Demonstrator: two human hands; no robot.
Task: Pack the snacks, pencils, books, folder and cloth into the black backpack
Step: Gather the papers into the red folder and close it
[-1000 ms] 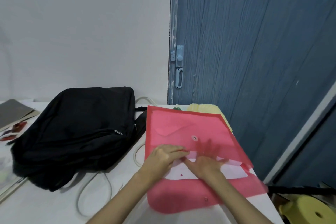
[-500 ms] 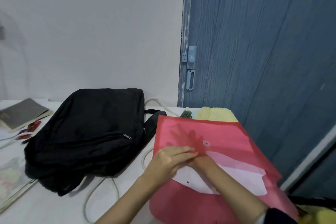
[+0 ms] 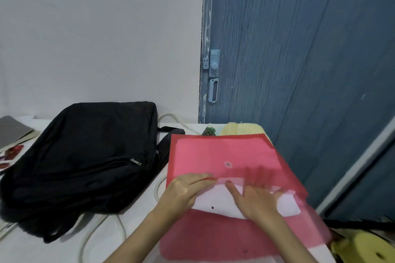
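Observation:
A red translucent folder [image 3: 215, 151] lies on the white table, its flap raised, with white paper [image 3: 218, 199] inside. My left hand [image 3: 183, 190] pinches the flap's lower edge. My right hand [image 3: 256, 196] lies flat on the paper, its fingers slid under the flap. The black backpack [image 3: 85, 156] lies zipped shut to the left of the folder. A yellow cloth [image 3: 243, 129] and a book with a green picture [image 3: 210, 131] peek out behind the folder. Red snack packets [image 3: 12, 151] and a grey book [image 3: 12, 130] lie at the far left.
A white cable [image 3: 89, 239] loops across the table [image 3: 132, 226] under the backpack. A blue door [image 3: 299, 60] with a latch stands close behind the table's right edge. A yellow foam object [image 3: 367, 250] sits low at the right, off the table.
My right hand has spread wider over the paper and pushed further under the flap. My left hand still holds the flap edge. The view has shifted slightly.

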